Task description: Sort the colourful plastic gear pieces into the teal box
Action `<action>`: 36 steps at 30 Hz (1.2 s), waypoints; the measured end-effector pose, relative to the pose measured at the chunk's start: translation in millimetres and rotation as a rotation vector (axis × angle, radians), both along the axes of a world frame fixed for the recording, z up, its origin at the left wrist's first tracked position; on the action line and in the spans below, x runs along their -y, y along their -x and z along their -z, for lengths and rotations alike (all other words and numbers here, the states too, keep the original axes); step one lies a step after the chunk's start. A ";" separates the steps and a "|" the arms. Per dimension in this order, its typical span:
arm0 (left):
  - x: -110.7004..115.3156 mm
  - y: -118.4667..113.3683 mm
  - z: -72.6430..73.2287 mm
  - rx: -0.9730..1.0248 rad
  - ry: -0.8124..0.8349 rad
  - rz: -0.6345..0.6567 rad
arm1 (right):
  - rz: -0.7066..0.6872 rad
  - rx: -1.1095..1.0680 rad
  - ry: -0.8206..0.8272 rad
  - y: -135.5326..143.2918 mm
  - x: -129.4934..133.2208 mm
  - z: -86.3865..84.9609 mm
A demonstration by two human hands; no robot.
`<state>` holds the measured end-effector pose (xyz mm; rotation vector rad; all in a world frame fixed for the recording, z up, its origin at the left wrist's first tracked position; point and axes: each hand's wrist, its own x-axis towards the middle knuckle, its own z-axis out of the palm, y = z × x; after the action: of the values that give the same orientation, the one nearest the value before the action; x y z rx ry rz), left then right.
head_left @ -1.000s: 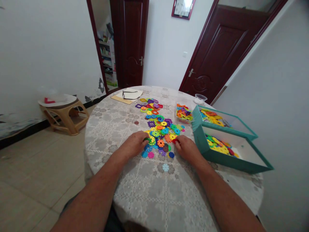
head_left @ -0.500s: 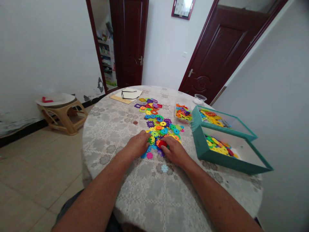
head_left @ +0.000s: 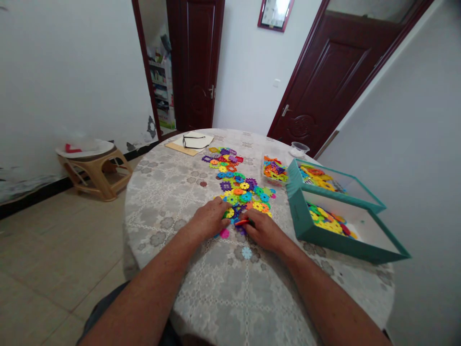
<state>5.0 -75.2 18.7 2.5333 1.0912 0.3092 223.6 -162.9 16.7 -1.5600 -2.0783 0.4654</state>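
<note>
Interlocking plastic snowflake discs of many colours lie in a long heap (head_left: pixel 238 191) down the middle of the table. My left hand (head_left: pixel 212 217) is at the heap's near left side, with thumb and fingers curled around a yellow snowflake disc (head_left: pixel 229 213). In my right hand (head_left: pixel 262 228), a red snowflake disc (head_left: pixel 242 222) is pinched and seen nearly edge-on. Just below the fingers rest a pink disc (head_left: pixel 224 233) and, closer to me, a pale blue disc (head_left: pixel 247 253).
Two teal boxes (head_left: pixel 355 251) with more pieces stand at the right. Beside them are a clear tub (head_left: pixel 275 181) of pieces and a small clear bowl (head_left: pixel 299 149). Eyeglasses (head_left: pixel 194 142) lie on papers at the far left. A plastic stool (head_left: pixel 95 175) stands left of the table.
The red disc in my right hand has turned from showing its face to nearly edge-on. My left hand has shifted slightly right, and the view has moved a little.
</note>
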 end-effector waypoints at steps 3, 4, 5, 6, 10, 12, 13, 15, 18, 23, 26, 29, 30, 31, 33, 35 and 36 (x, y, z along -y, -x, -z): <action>2.0 -1.1 -2.0 0.004 -0.002 -0.018 | 0.023 -0.078 0.038 -9.3 4.2 -1.2; 2.3 -1.3 -2.5 0.011 0.000 -0.019 | 0.058 -0.112 0.054 -12.5 5.0 -0.8; 2.5 -1.3 -2.8 0.016 0.000 -0.015 | 0.096 -0.159 0.075 -15.3 5.3 0.0; 2.4 -1.3 -2.9 0.020 -0.006 -0.008 | 0.137 -0.223 0.098 -17.8 5.0 1.2; 0.1 -0.7 -2.2 0.028 -0.039 0.018 | 0.247 -0.557 0.197 -24.8 -0.1 6.3; -1.5 -0.2 -2.0 0.049 -0.036 0.004 | 0.262 -0.687 0.238 -27.0 -2.4 6.6; -2.2 0.1 -2.3 0.077 -0.036 -0.006 | 0.263 -0.736 0.254 -27.7 -2.9 5.7; -2.2 0.6 -4.0 0.167 -0.029 -0.016 | 0.261 -0.797 0.269 -27.1 -2.2 1.7; 1.4 -0.2 -7.7 0.320 0.048 -0.025 | 0.234 -0.841 0.276 -18.2 1.9 -6.7; 12.2 -9.0 -6.2 0.475 0.296 -0.071 | 0.178 -0.896 0.298 12.2 6.2 -7.8; 16.7 -14.6 -2.3 0.525 0.418 -0.035 | 0.160 -0.955 0.307 25.1 5.4 0.2; 19.1 -17.3 -1.6 0.563 0.492 -0.010 | 0.141 -0.957 0.267 27.8 4.5 6.2; 19.6 -17.6 -2.1 0.571 0.522 -0.009 | 0.133 -0.955 0.268 26.9 4.2 7.2; 19.9 -17.5 -3.0 0.578 0.557 -0.004 | 0.129 -0.955 0.276 25.5 3.7 7.7; 20.3 -16.7 -5.0 0.584 0.615 0.019 | 0.138 -0.949 0.288 22.1 2.3 7.9; 20.0 -15.3 -6.7 0.577 0.639 0.051 | 0.166 -0.928 0.258 18.4 1.0 6.2; 19.6 -14.5 -7.3 0.577 0.636 0.058 | 0.178 -0.914 0.230 16.3 0.8 4.3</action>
<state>19.5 -94.7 26.0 1.7483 0.7305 0.5348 207.3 -163.7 12.3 -1.2669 -1.2046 1.1251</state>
